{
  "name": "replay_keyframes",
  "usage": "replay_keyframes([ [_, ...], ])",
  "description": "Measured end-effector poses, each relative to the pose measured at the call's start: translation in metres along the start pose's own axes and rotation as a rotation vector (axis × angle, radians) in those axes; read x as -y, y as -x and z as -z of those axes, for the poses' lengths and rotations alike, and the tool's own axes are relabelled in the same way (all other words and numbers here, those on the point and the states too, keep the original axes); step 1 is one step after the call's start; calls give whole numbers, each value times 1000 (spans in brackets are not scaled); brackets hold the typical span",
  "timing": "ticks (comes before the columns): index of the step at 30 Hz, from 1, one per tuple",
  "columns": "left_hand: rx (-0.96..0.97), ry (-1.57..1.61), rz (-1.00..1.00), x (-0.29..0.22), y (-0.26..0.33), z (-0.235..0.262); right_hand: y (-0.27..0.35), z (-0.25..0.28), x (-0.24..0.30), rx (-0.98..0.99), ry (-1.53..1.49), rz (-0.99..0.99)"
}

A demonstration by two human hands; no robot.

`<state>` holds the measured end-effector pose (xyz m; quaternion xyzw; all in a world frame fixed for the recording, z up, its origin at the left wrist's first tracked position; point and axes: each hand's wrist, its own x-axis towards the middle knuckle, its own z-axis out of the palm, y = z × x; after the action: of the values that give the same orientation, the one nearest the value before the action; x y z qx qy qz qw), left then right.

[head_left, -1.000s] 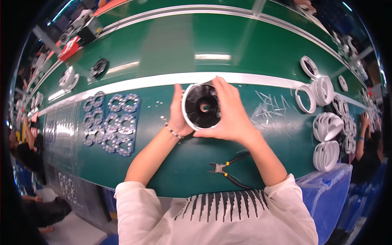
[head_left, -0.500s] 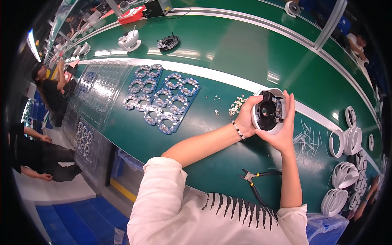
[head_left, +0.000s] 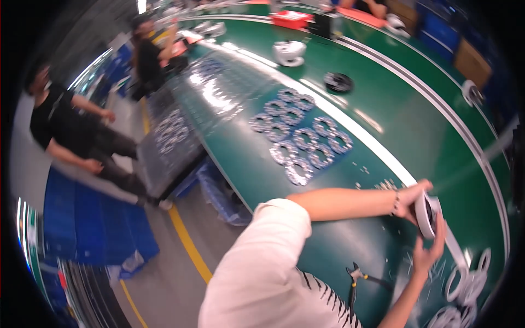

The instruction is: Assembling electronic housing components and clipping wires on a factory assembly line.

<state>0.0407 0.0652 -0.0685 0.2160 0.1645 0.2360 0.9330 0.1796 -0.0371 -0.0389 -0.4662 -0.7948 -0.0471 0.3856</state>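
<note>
Between my two hands is a round white plastic housing with a dark inner part, at the right of the head view. It is tilted so that mostly its rim and side show. My left hand, with a beaded bracelet at the wrist, is closed on its left and upper side. From below and the right, my right hand grips the same housing. Small pale parts lie scattered beside my left wrist. Diagonal cutters with black and yellow handles rest on the green bench nearer my body.
Several ring-shaped circuit boards lie beyond my left forearm, near clear plastic trays. White rings are piled at the lower right. A white device and a black round part sit on the conveyor. A person stands at the left.
The view has swung left, so the bench things appear farther right. The housing has turned from showing its black inside to showing its side; both hands still hold it.
</note>
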Motion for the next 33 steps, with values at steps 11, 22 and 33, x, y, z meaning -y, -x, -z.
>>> replay_keyframes([
  [11, -30, -218, 50, -7, 27, 9, -11, 19, 15, 9, -93, 56],
  [22, 16, -226, 75, -7, 48, 8, -24, 42, 33, -84, -84, 287],
  [33, -34, -163, 67, -8, 63, -4, -20, 39, 31, -66, -62, 255],
])
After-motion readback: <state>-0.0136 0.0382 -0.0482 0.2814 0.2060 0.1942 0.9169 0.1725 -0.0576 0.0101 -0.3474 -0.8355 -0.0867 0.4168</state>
